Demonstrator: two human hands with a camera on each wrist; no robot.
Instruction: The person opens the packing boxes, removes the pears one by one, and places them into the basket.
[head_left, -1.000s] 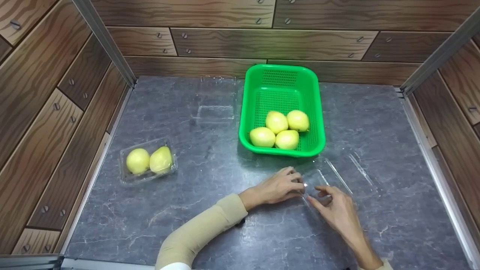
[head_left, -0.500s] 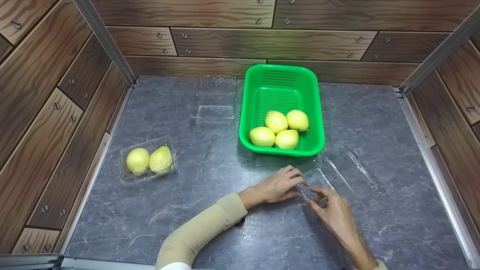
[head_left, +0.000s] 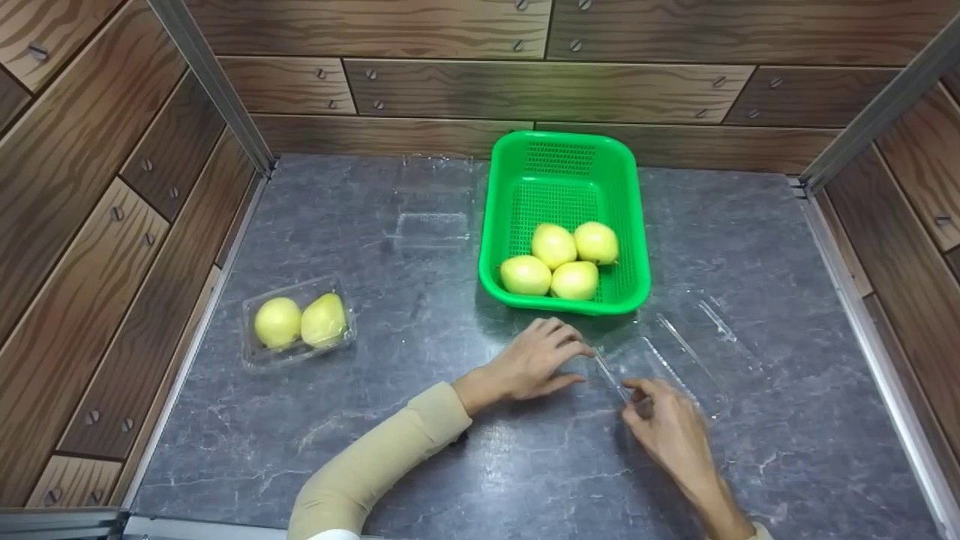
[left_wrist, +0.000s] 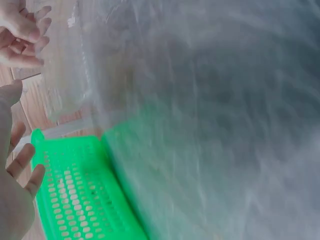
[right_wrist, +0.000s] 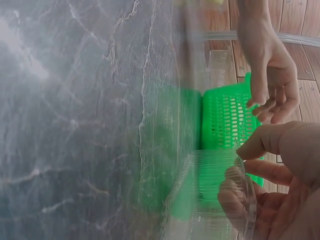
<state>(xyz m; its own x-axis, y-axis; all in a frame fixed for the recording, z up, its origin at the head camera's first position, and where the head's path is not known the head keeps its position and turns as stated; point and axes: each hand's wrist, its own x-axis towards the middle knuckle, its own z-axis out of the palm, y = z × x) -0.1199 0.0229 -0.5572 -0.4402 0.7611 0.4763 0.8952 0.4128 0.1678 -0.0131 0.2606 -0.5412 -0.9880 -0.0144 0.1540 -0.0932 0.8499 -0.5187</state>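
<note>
A clear plastic clamshell container [head_left: 664, 361] lies opened out on the table in front of the green basket. My right hand [head_left: 667, 424] pinches its near left rim; the right wrist view shows thumb and fingers on the thin clear edge [right_wrist: 248, 200]. Beside that rim is my left hand [head_left: 532, 361], fingers loosely extended and thumb apart. In the left wrist view its fingers [left_wrist: 22, 161] are spread with nothing between them. Several yellow-green pears [head_left: 553, 244] sit in the front part of the green basket [head_left: 488, 225].
At the left a clear container [head_left: 251, 356] encloses two pears [head_left: 277, 322]. Another see-through plastic container [head_left: 433, 217] lies left of the basket, near the back wall. Wood-patterned walls [head_left: 547, 90] border the grey marbled table [head_left: 420, 337] at the back and sides.
My left hand has come off the container's rim and shifted slightly left and back, its fingers spreading. The right hand stays at the rim, and the container has turned or settled slightly.
</note>
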